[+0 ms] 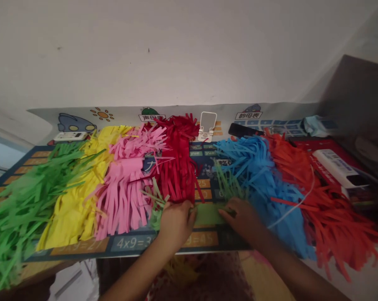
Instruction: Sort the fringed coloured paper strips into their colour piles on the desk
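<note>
Bench (34, 269) is covered by a smooth printed mat (132, 242). Limp, ribbon-cut paper is heaped side by side: green fringe (25, 205), red-orange fringe (342, 225), blue fringe (254, 161), yellow fringe (72, 213), pink fringe (122, 200), dark red fringe (176, 167). Near the front edge, pale green paper (207, 214), flat-middled with shredded ends, is gripped by the left hand (176, 217) and right hand (242, 214).

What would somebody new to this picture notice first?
Probably the bright colours across the printed mat: green fringe at the left end, then yellow fringe, pink fringe and dark red fringe, with blue fringe and orange-red fringe further right. Next, perhaps, the left hand and right hand near the mat's front edge, holding pale green fringed paper between them.
</note>
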Tool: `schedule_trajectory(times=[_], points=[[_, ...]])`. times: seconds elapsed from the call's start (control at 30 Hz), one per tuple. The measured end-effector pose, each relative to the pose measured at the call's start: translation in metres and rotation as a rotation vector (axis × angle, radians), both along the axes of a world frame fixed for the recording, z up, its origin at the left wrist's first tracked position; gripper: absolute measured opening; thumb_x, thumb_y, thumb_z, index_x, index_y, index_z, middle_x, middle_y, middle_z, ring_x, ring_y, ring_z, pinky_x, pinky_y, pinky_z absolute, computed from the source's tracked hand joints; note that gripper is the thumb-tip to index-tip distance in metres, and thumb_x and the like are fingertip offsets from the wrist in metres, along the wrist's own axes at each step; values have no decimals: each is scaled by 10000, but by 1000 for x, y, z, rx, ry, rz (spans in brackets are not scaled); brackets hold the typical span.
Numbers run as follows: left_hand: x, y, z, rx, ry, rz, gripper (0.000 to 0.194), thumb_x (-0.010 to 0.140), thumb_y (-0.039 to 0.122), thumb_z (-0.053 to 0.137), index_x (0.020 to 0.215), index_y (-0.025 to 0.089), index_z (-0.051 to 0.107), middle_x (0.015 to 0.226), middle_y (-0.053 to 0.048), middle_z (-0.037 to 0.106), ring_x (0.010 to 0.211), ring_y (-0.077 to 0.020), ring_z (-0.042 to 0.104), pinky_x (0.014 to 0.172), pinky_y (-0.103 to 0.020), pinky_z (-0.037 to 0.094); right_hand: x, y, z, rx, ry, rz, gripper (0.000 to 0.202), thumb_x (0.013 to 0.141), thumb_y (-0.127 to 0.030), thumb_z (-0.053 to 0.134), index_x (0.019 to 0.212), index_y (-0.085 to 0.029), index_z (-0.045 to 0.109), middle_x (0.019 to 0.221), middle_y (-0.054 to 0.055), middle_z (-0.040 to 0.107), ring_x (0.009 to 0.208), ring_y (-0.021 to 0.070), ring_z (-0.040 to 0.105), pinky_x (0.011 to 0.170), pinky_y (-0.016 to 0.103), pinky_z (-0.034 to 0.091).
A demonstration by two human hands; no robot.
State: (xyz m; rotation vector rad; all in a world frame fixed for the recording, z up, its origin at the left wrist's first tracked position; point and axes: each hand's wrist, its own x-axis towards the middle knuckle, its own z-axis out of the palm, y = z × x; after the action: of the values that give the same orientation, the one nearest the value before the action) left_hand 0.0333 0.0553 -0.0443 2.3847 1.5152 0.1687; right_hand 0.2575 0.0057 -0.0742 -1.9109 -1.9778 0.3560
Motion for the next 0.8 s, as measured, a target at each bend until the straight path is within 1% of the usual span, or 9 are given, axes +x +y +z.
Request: schedule_trajectory(times=[0.3,0.37,0.43,0.47,0.53,0.6,0.63,0.7,0.8], points=[[0,0,-2,11,-1,7,116,906,278,552,926,217,649,793,-26,740,766,-231,681,807,-381,418,1,5,-1,-57,3,-43,190,868,-347,641,750,-199,621,770,18,658,726,197,621,687,316,374],[-1,-2,-2,82,-20,10,129,887,248,587,1003,209,628,869,-38,729,832,-238,663,814,-385,417,5,3,8,18,-58,-98,138,853,-328,650,864,-192,636,825,40,682,777,229,631,716,343,373],[-1,-2,-1,226,-22,-46,199,871,219,622,1069,199,613,998,-72,702,935,-263,624,839,-405,408,6,-3,21,167,-148,-155,169,850,-304,644,958,-176,630,912,81,692,867,271,627,757,379,360],[0,-1,-1,301,-13,-122,196,873,207,626,1068,195,616,1048,-87,682,973,-272,599,852,-414,401,5,-6,27,244,-171,-128,163,855,-291,632,971,-176,629,952,93,692,908,282,618,779,392,352],[1,1,0,383,29,-356,100,890,196,613,988,193,633,1041,-88,660,977,-266,564,866,-415,391,-1,-14,35,306,-157,81,126,870,-258,607,978,-201,636,1003,79,693,952,266,607,820,398,337],[2,5,2,369,75,-585,35,904,182,592,890,188,624,937,-66,646,927,-240,552,888,-406,382,-9,-19,35,254,-126,351,125,880,-223,586,989,-225,646,985,41,702,936,229,607,829,382,328],[1,6,4,342,94,-654,60,906,168,581,861,187,616,889,-53,635,907,-230,548,920,-413,368,-12,-20,32,218,-127,442,137,884,-204,575,995,-226,651,963,31,705,914,215,607,815,369,328],[-2,6,11,290,113,-693,92,897,138,559,844,189,615,839,-39,622,871,-218,547,981,-443,328,-16,-17,23,194,-149,504,150,890,-164,550,976,-208,664,940,32,709,871,201,604,773,350,325],[-6,2,22,216,107,-635,83,854,215,578,897,185,642,902,-63,641,884,-233,558,995,-486,307,-14,-9,16,180,-155,498,163,892,-126,528,893,-189,679,907,37,714,831,189,607,730,329,323]])
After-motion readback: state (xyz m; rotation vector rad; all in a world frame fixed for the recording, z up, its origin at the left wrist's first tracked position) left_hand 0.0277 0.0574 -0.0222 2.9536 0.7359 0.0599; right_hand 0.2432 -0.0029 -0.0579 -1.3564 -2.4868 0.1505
